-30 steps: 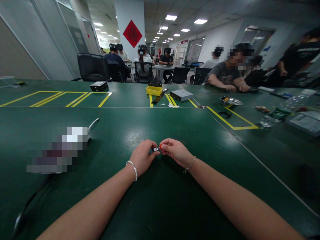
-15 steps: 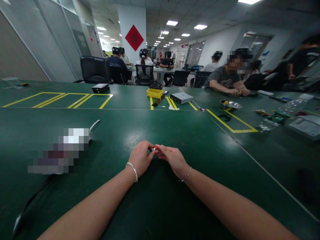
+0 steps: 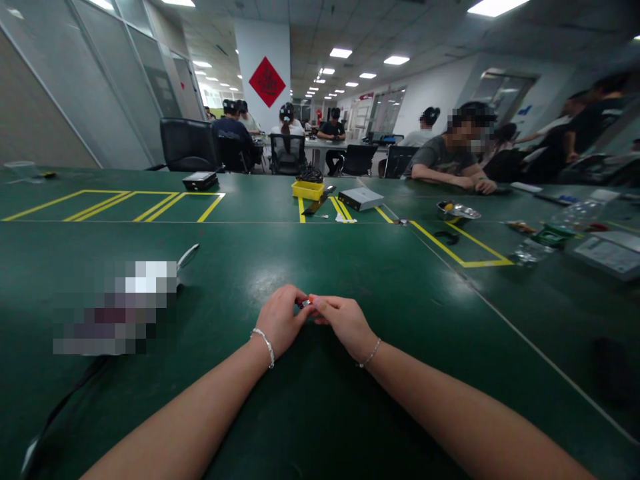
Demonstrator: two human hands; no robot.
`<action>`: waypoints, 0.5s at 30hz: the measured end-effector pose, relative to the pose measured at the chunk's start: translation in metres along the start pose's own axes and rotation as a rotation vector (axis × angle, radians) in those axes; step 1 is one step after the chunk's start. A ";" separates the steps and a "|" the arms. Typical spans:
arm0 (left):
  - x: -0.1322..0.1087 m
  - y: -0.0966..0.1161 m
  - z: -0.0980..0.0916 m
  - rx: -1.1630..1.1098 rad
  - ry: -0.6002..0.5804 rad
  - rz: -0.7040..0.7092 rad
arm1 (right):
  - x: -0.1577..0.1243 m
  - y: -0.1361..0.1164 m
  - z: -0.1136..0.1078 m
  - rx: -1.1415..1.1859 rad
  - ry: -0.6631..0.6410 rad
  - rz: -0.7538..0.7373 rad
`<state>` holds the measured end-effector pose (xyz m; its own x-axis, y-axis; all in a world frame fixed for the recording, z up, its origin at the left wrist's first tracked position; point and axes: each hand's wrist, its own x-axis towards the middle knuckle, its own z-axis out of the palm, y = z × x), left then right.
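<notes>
My left hand [image 3: 280,321] and my right hand [image 3: 350,325] meet fingertip to fingertip just above the green tabletop [image 3: 320,260]. Between them is a small piece [image 3: 307,303] with a silvery-white body and an orange end, too small to name. Thumb and fingers of the left hand pinch its silvery side. On the orange side, the right fingertips are closed round it, and they hide part of it. Each wrist wears a thin bracelet.
On the left lies a blurred-out pouch-like object [image 3: 120,310] with a dark strap [image 3: 65,400]. Farther back stand a yellow tray [image 3: 307,191], a grey box [image 3: 361,199] and a black box [image 3: 200,181]. A metal bowl [image 3: 456,212] and plastic bottle [image 3: 537,250] sit right, near a seated person [image 3: 450,157].
The camera view has shifted slightly. Both hands keep their pinch on the small orange-and-silver piece, with the right fingers a little closer in over its orange end.
</notes>
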<state>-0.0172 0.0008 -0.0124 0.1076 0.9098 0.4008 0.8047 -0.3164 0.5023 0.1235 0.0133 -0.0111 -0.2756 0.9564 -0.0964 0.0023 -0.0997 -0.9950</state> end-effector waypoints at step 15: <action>0.002 -0.012 0.005 0.143 -0.249 0.157 | 0.028 -0.040 -0.208 -1.183 0.831 0.118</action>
<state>-0.0242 0.0075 -0.0215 0.3624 0.8961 0.2563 0.8388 -0.4335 0.3293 0.3155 0.1006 0.0203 0.4076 0.8798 0.2446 0.8755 -0.3005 -0.3784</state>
